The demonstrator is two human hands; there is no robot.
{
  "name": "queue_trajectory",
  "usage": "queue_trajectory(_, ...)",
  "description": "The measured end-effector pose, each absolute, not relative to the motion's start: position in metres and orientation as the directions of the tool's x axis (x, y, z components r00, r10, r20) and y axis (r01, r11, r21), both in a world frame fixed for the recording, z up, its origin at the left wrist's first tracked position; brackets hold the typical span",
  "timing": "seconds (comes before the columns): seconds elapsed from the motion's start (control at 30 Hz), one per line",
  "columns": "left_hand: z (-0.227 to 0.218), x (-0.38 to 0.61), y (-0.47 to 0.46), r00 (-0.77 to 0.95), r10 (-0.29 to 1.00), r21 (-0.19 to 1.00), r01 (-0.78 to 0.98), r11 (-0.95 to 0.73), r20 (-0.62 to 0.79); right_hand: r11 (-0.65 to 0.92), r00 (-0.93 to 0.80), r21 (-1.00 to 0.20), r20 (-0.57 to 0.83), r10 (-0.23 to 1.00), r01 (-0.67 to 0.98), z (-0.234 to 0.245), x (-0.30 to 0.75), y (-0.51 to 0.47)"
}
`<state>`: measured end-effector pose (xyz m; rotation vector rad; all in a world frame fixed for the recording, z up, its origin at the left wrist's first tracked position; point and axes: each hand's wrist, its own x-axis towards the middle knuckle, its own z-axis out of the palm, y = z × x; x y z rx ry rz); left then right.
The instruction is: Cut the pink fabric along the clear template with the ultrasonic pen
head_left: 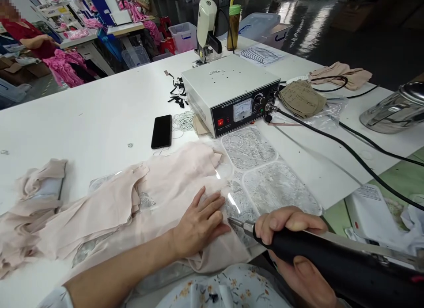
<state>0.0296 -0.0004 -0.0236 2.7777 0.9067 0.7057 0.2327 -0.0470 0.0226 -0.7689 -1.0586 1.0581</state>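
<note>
My left hand [202, 224] lies on the pale pink fabric [179, 171], fingers stretched out and pressing it down. In my right hand [298, 250] is a handheld ultrasonic welder [344, 264], with a thick black body and a slim metal tip. That tip points left and sits at the fabric's edge, close beside my left fingers; whether it touches the cloth I cannot tell. Under the fabric lies a clear-edged, grey marbled mat [281, 188]. More cut pieces of the same cloth [96, 211] overlap to the left.
An ultrasonic control box [232, 91] with a lit red switch stands behind the mat, its black cable [347, 149] running right. Around it are a phone [161, 131], brown paper patterns [302, 99], a steel canister [391, 109], a bottle [233, 29] and a cutting machine [206, 29].
</note>
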Motion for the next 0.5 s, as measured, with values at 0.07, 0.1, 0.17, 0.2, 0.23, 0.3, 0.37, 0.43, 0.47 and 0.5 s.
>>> queue_trajectory(0.07, -0.024, 0.029, 0.0, 0.713, 0.585, 0.267, 0.521, -0.811, 0.387, 0.349, 0.111, -0.885, 0.33, 0.937, -0.31, 0.019, 0.234, -0.045)
queue_trajectory(0.1, -0.023, 0.029, 0.001, 0.712, 0.583, 0.267, 0.519, -0.812, 0.391, 0.357, 0.104, -0.881, 0.342, 0.934, -0.311, 0.017, 0.234, -0.044)
queue_trajectory(0.17, -0.023, 0.03, 0.001, 0.709, 0.58, 0.267, 0.515, -0.814, 0.401, 0.369, 0.09, -0.876, 0.359, 0.929, -0.311, 0.014, 0.234, -0.043)
queue_trajectory(0.2, -0.022, 0.03, 0.001, 0.707, 0.578, 0.267, 0.514, -0.816, 0.406, 0.37, 0.087, -0.876, 0.361, 0.928, -0.311, 0.012, 0.233, -0.042)
queue_trajectory(0.23, -0.021, 0.03, 0.001, 0.706, 0.577, 0.266, 0.512, -0.816, 0.41, 0.371, 0.085, -0.875, 0.363, 0.928, -0.311, 0.011, 0.233, -0.042)
queue_trajectory(0.3, -0.021, 0.03, 0.002, 0.706, 0.577, 0.271, 0.51, -0.817, 0.411, 0.377, 0.092, -0.87, 0.368, 0.925, -0.317, 0.009, 0.232, -0.041)
queue_trajectory(0.37, -0.021, 0.03, 0.002, 0.707, 0.576, 0.277, 0.506, -0.817, 0.41, 0.386, 0.104, -0.863, 0.373, 0.922, -0.327, 0.009, 0.23, -0.04)
queue_trajectory(0.43, -0.021, 0.03, 0.003, 0.708, 0.575, 0.279, 0.502, -0.818, 0.411, 0.403, 0.117, -0.852, 0.387, 0.915, -0.333, 0.009, 0.228, -0.039)
queue_trajectory(0.47, -0.022, 0.03, 0.003, 0.708, 0.573, 0.278, 0.501, -0.82, 0.413, 0.41, 0.122, -0.849, 0.392, 0.912, -0.333, 0.01, 0.228, -0.038)
queue_trajectory(0.5, -0.022, 0.029, 0.003, 0.709, 0.571, 0.277, 0.499, -0.821, 0.414, 0.412, 0.123, -0.848, 0.394, 0.911, -0.333, 0.01, 0.227, -0.037)
